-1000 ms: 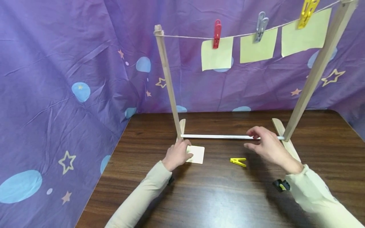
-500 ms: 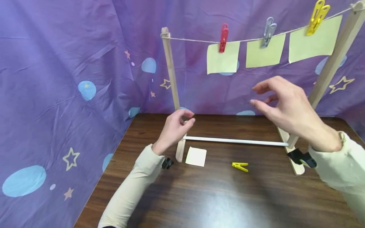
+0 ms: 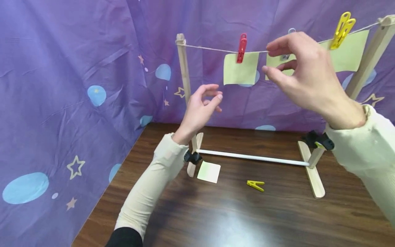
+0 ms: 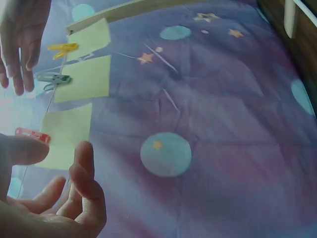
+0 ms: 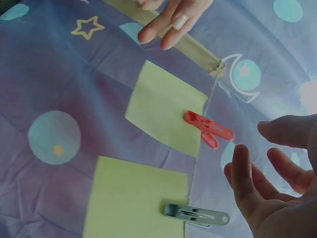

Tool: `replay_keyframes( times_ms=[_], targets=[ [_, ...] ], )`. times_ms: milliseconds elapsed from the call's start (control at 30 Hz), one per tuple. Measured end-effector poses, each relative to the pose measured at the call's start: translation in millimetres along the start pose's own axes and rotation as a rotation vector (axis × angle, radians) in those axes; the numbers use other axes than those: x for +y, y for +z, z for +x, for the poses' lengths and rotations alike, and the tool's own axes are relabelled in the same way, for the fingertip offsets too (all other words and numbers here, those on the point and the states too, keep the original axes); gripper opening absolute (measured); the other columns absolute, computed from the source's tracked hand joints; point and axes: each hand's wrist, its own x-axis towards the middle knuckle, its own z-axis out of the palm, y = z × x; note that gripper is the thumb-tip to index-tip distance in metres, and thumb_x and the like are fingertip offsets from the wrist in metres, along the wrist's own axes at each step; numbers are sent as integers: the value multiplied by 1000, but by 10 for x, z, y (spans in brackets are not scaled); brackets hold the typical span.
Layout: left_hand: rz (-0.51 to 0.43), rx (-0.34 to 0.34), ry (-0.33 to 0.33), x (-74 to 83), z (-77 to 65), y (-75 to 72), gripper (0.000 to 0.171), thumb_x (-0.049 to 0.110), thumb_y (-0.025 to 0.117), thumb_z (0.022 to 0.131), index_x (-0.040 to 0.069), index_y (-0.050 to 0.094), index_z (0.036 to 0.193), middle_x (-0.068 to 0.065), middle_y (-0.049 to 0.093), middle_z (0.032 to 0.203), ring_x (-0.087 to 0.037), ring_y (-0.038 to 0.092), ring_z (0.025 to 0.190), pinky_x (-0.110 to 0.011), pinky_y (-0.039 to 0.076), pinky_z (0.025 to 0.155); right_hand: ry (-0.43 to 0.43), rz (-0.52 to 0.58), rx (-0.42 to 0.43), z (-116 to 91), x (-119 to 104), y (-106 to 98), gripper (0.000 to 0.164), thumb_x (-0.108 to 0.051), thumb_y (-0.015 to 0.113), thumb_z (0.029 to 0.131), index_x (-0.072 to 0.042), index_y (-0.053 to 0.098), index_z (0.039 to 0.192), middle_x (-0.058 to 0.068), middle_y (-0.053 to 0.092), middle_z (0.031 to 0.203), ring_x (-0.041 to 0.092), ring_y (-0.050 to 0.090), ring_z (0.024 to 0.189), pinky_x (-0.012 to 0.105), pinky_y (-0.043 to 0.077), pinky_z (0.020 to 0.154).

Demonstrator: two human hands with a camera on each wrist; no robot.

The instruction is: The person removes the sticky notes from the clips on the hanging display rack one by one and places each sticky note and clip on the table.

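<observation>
My left hand (image 3: 200, 109) is raised beside the left wooden post (image 3: 185, 70), fingers loosely bent, thumb and fingertips apart. My right hand (image 3: 308, 72) hovers higher, in front of the grey clothespin (image 5: 195, 214) and the middle yellow paper (image 5: 133, 198), with a gap between thumb and forefinger. Neither hand holds anything. From the string hang three yellow papers; a red clothespin (image 3: 242, 48) clips the left paper (image 3: 240, 70). At the right, a yellow clothespin (image 3: 342, 31) clips another paper (image 3: 351, 55). A pale square paper (image 3: 209, 172) and a yellow clothespin (image 3: 255, 185) lie on the table.
The string (image 3: 210, 48) is tied between two upright wooden posts, the right post (image 3: 371, 56) partly behind my right arm. A white rod (image 3: 253, 157) joins their feet low over the brown table (image 3: 185, 212). A purple patterned cloth (image 3: 61, 103) hangs behind and at the left.
Both hands have risen off the table area: the left from beside the loose paper, the right from near the loose clothespin up to string height. The view has shifted slightly.
</observation>
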Motion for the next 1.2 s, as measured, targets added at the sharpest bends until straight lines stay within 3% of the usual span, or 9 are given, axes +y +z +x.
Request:
replay_keyframes(
  times_ms=[133, 267, 367, 433, 600, 800, 933, 1200],
  targets=[
    [-104, 22, -75, 80, 131, 84, 39, 10, 59, 95, 4, 51, 132, -16, 65, 121, -9, 64, 62, -24, 49, 58, 28, -33, -2, 141, -24, -30, 33, -2, 66, 83, 4, 59, 115, 1, 61, 109, -13, 53, 94, 0, 44, 73],
    [-169, 33, -137, 124, 227, 141, 41, 9, 60, 94, 4, 51, 133, -15, 66, 119, -8, 63, 61, -22, 49, 57, 89, -77, -49, 246, -35, -53, 38, -13, 67, 86, -2, 58, 121, 9, 63, 119, -7, 59, 100, 4, 47, 78],
    [-160, 70, -170, 143, 281, 164, 41, 9, 63, 91, 6, 53, 131, -10, 64, 105, -9, 59, 60, -22, 47, 57, 155, -80, -105, 314, -34, -45, 42, -21, 68, 88, -8, 56, 126, 8, 62, 126, 3, 63, 110, 7, 48, 81],
    [-106, 104, -183, 154, 315, 171, 41, 11, 66, 89, 8, 55, 128, -5, 57, 98, -8, 55, 68, -21, 46, 61, 200, -62, -138, 358, -35, -27, 45, -23, 68, 88, -11, 54, 128, 8, 61, 129, 9, 63, 114, 8, 47, 80],
    [-38, 136, -206, 176, 411, 193, 44, 17, 71, 85, 10, 58, 126, -6, 52, 106, -9, 47, 92, -19, 42, 73, 277, -19, -177, 466, -37, 40, 48, -26, 70, 86, -13, 53, 129, 8, 59, 133, 14, 61, 119, 12, 46, 84],
    [-166, 70, -232, 189, 503, 262, 44, 16, 71, 86, 9, 57, 127, -5, 62, 109, -10, 53, 70, -19, 43, 57, 323, -46, -204, 587, -36, 110, 52, -28, 69, 87, -12, 50, 133, 8, 56, 137, 21, 56, 126, 28, 45, 98],
    [-198, 17, -222, 197, 524, 298, 37, 16, 69, 88, 9, 60, 123, -4, 66, 107, -11, 55, 68, -20, 40, 54, 373, -28, -238, 640, -16, 147, 56, -30, 69, 87, -12, 48, 135, 11, 55, 139, 23, 54, 128, 35, 44, 101],
    [-231, 0, -229, 253, 560, 293, 23, 16, 67, 91, 7, 65, 112, -1, 65, 90, -10, 55, 61, -20, 39, 52, 433, 91, -301, 743, -15, 216, 58, -28, 70, 86, -13, 46, 137, 8, 55, 140, 18, 56, 125, 27, 47, 96]
  ],
)
